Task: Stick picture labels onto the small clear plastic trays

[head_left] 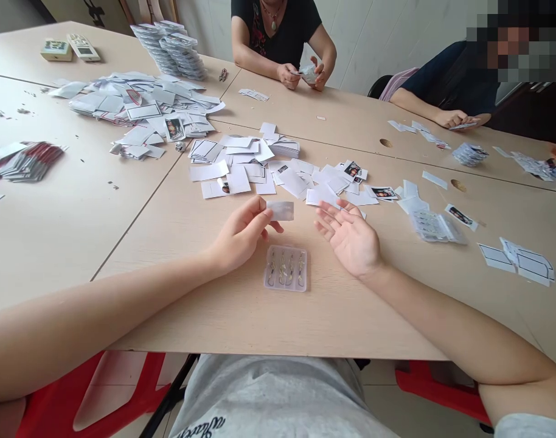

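Observation:
Pinched between the thumb and fingers of my left hand (246, 234) is a small greyish-white card (281, 211), held above the table. My right hand (351, 237) is palm up to the right of the card, its fingers spread and apart from it. Below and between my hands a clear plastic box (285, 268) lies flat on the table, with several fishing hooks on short lines in its compartments. Just beyond my fingers lie loose white cards (241, 179), some with printed pictures.
Large piles of cards (141, 100) and stacked packs (171, 50) stand at the back left. Red-edged cards (31, 161) lie at far left. Right of me are more clear boxes (435, 226) and labels (517, 258). Two people sit across the table, handling small items.

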Action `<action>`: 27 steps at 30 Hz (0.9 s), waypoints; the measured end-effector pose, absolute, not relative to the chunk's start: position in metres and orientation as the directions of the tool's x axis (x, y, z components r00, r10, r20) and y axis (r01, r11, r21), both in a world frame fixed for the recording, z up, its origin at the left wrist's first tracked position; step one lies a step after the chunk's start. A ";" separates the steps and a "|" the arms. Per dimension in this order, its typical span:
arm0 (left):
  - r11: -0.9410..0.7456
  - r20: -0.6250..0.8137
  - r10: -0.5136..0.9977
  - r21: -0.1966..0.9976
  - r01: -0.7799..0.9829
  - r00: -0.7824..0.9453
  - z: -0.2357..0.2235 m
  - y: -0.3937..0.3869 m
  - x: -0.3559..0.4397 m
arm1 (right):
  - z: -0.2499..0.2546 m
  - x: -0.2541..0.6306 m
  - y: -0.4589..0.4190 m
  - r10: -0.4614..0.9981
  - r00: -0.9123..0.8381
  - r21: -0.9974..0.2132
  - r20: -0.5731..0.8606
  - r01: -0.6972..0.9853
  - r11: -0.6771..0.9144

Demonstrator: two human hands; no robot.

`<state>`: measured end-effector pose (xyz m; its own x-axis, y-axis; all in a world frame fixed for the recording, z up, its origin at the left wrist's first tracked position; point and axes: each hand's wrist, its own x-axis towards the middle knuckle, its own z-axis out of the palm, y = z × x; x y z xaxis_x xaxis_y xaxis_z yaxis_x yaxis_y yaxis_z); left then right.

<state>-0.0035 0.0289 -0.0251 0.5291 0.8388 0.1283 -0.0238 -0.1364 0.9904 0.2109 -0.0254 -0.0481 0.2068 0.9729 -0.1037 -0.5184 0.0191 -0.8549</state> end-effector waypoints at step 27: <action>-0.693 0.488 0.615 0.708 0.131 0.619 -0.035 0.027 -0.007 | -0.049 0.201 -0.046 0.971 -0.154 -0.933 0.181 0.286 0.219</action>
<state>-0.0073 0.0267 -0.0345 0.6194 0.6154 0.4875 0.1313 -0.6934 0.7085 0.2009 -0.0462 -0.0486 -0.1540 0.9714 0.1808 0.2861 0.2190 -0.9328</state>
